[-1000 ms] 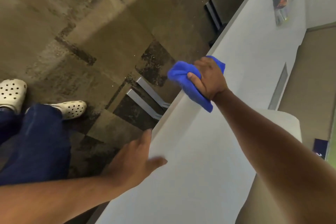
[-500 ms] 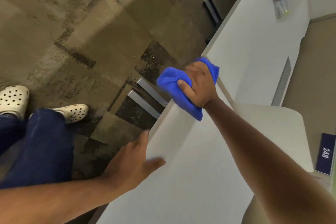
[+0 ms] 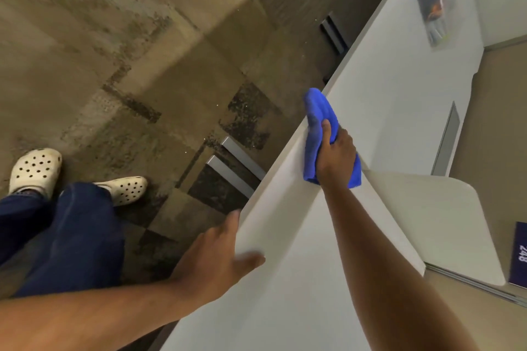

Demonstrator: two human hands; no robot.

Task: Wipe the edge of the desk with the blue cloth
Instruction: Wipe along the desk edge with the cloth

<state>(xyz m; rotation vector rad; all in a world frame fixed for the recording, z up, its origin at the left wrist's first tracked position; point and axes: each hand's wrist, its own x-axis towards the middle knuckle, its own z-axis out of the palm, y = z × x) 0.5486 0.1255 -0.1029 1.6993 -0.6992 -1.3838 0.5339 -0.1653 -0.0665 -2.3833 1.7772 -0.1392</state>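
Note:
A long white desk [image 3: 393, 88] runs diagonally from the bottom middle to the top right. My right hand [image 3: 336, 155] grips the bunched blue cloth [image 3: 318, 122] and presses it on the desk's left edge, the cloth folded over the rim. My left hand [image 3: 211, 259] rests lower down on the same edge, fingers spread, thumb on the desk top, holding nothing.
A clear packet with orange and dark contents [image 3: 433, 8] lies far up the desk. A grey cable slot [image 3: 447, 137] sits near the desk's right side. A rounded white panel [image 3: 445, 222] and a number plate [image 3: 520, 253] are at right. My legs and white clogs [image 3: 122, 189] stand on brown carpet.
My right hand has turned and drawn the cloth back along the edge toward me, so the cloth now wraps over the rim. The left hand stays in place.

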